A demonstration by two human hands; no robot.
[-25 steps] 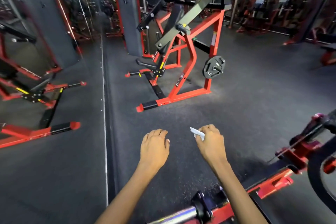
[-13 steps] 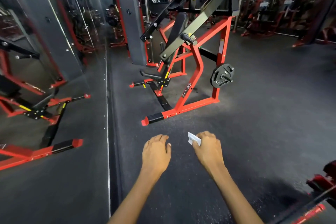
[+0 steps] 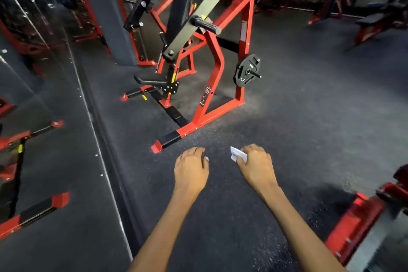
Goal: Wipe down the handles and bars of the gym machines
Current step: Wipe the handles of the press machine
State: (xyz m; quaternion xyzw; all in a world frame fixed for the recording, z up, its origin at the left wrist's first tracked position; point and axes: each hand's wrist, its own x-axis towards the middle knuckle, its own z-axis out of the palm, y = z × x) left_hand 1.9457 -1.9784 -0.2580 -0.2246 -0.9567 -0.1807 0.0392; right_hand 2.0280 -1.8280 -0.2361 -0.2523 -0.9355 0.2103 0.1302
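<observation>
So the red machine point(image 3: 207, 68) has a grey lever arm with one black handle point(image 3: 206, 25) sticking out and one weight plate point(image 3: 247, 70) on a peg, sitting straight ahead on the floor point(image 3: 309, 117). My right hand point(image 3: 256, 166) pinches one small white cloth point(image 3: 237, 154); left hand point(image 3: 191, 168) is loose, holding nothing. Machine's closer than half a second ago.

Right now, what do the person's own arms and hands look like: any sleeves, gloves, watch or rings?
Both forearms are bare up to the bottom edge of the picture, so no sleeve shows. The left hand and the right hand wear no gloves. No watch, band or ring shows on either wrist or on the fingers that can be seen. No markings are visible.
</observation>
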